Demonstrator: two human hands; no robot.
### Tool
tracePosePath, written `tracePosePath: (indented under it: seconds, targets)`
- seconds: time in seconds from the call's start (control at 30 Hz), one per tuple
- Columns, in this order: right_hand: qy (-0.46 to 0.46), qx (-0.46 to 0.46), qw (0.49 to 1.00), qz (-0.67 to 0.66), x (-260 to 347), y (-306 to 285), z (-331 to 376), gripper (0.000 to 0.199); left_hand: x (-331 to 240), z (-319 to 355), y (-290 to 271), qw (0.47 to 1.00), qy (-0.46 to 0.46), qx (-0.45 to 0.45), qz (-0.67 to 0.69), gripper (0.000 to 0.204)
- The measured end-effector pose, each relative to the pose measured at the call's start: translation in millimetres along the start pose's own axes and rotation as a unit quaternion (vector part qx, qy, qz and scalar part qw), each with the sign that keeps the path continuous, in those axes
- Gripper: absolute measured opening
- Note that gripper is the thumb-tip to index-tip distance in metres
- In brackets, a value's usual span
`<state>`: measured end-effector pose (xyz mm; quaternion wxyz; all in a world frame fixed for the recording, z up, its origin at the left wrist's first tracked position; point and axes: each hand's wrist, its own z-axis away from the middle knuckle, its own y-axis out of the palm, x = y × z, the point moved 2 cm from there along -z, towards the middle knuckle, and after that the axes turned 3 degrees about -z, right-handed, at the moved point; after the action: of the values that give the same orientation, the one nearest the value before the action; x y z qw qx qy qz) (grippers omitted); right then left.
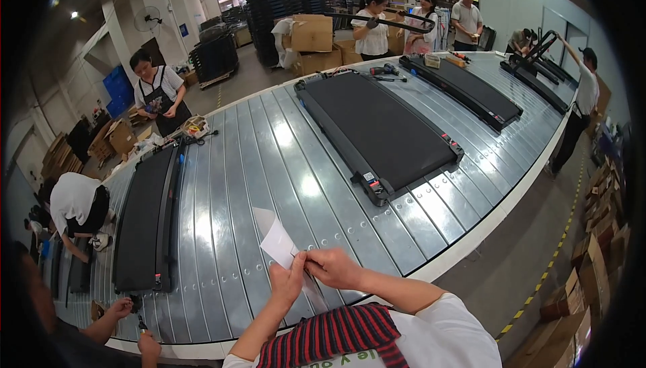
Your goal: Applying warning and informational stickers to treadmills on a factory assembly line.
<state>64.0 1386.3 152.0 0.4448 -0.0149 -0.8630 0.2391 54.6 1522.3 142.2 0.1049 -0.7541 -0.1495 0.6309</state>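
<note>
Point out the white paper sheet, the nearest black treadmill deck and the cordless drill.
white paper sheet (277, 241), head view, middle of sheet.
black treadmill deck (377, 129), head view, belt centre.
cordless drill (385, 70), head view, body.

Bare hands (316, 274) and forearms, short white sleeves, a red-and-black striped cloth at the chest.

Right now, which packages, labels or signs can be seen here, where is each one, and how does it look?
White paper sheet: pinched by left hand and right hand over the metal conveyor; blank, rectangular.
Small label: near corner of the central black treadmill; white and red.
Cardboard boxes: behind the conveyor's far edge; brown, one open.
Stacked cartons: floor, right; brown.
Blue sign: left pillar; small.
</note>
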Motion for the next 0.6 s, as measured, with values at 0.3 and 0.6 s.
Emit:
tracePosePath:
  seconds: [0.3,0.6]
  targets:
    - [0.003,0.001,0.999,-0.033,11.9,18.4,-2.9,0.011,16.3,7.6,-17.5,1.000,0.011,-0.024,-0.003,0.031]
    - [0.025,0.010,1.000,-0.003,19.8,31.4,-5.3,0.015,17.5,10.3,-33.6,0.998,0.049,-0.022,0.023,0.025]
